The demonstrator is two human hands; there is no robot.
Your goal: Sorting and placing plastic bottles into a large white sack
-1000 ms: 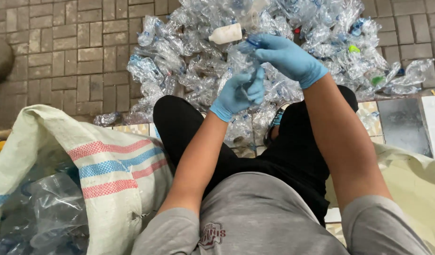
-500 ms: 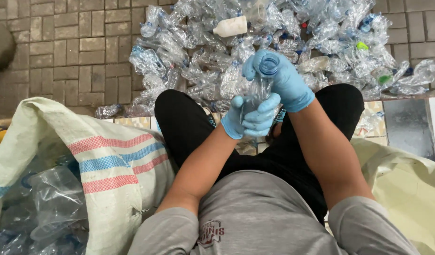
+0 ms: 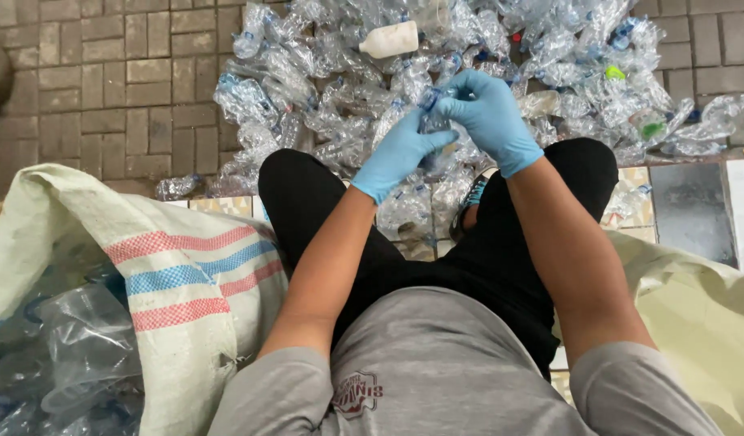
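Both gloved hands grip one clear bottle (image 3: 433,129) — left hand (image 3: 404,153) wraps its body, right hand (image 3: 491,117) fingers pinch near the top. Beyond the fingertips a big bottle pile (image 3: 323,73) lies unsorted on the paving. Left of the hands, the striped sack (image 3: 178,266) already holds some plastic — most work looks left.

gloved hands (image 3: 449,133): 2 | woven sacks (image 3: 178,274): 2 | white bottle (image 3: 390,39): 1 | clear bottles (image 3: 307,64): too many to count

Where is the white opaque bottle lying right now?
The white bottle lies at top centre of the head view, on the pile of clear bottles, beyond the left hand.
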